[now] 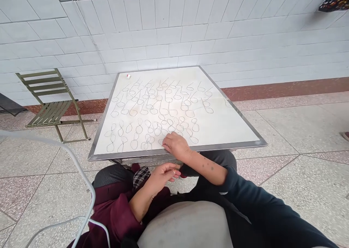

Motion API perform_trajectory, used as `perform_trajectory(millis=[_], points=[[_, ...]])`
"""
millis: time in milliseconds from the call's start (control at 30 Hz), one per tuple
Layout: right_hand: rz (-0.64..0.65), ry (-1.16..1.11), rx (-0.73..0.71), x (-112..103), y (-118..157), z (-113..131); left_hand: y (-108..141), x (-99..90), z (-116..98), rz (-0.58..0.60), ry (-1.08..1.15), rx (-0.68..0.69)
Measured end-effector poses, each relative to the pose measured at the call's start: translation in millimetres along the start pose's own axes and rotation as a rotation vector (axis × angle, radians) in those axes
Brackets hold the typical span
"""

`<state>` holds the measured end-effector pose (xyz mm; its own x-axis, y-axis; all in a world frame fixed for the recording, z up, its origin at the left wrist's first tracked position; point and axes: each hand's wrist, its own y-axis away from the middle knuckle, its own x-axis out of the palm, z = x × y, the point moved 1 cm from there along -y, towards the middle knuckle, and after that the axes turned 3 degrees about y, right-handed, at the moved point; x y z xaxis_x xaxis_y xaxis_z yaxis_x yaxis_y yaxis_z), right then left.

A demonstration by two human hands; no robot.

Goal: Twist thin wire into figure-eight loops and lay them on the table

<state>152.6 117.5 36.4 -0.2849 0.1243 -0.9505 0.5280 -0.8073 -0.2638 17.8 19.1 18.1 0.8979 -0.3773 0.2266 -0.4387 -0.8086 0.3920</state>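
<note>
Several thin dark loops [134, 144], which look like bent wire, lie in rows on a white tabletop [226, 128] with a metal rim. Many of the near ones form figure-eights; those farther back have a straight tail. My right hand [176, 145] rests at the table's near edge, its fingers bent down and close together among the nearest loops. What lies under its fingertips is hidden. Below the table edge, over my lap, my left hand [165, 173] has thumb and forefinger pinched together. Anything between them is too small to make out.
A small red-and-white object [128, 76] sits at the table's far left corner. A green slatted folding chair [50, 102] stands to the left. A pale curved metal tube [81, 171] crosses the lower left. The tiled wall [169, 41] runs behind the table.
</note>
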Motion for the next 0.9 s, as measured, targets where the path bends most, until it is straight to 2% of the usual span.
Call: perform_trajectory(millis=[100,233,367,433,533,700,800,900], points=[[0.024,-0.032,0.176,-5.0,-11.1,5.9,-3.4,-1.6,5.5,0.003,-0.002,-0.001],[0.191,-0.13,0.433,-5.8,-27.6,13.0,-5.0,-2.3,8.0,0.007,-0.002,-0.003],[0.309,-0.163,0.506,-4.4,-35.0,15.0,-2.3,-1.5,4.7,-0.002,0.007,-0.005],[0.291,-0.204,0.512,-6.0,-31.9,11.8,-0.5,-1.2,2.5,0.001,0.007,-0.004],[0.168,-0.311,0.522,-9.6,-19.8,1.8,1.2,-1.8,-0.3,-0.002,0.007,0.01],[-0.094,-0.345,0.416,-3.6,2.0,-12.3,-0.5,-4.7,-3.0,-0.062,-0.011,0.057],[-0.165,-0.326,0.254,7.4,6.2,-9.8,-1.7,-5.2,-3.4,-0.09,-0.029,0.086],[-0.185,-0.309,0.08,18.3,3.9,-2.7,-2.2,-4.4,-2.9,-0.101,-0.048,0.096]])
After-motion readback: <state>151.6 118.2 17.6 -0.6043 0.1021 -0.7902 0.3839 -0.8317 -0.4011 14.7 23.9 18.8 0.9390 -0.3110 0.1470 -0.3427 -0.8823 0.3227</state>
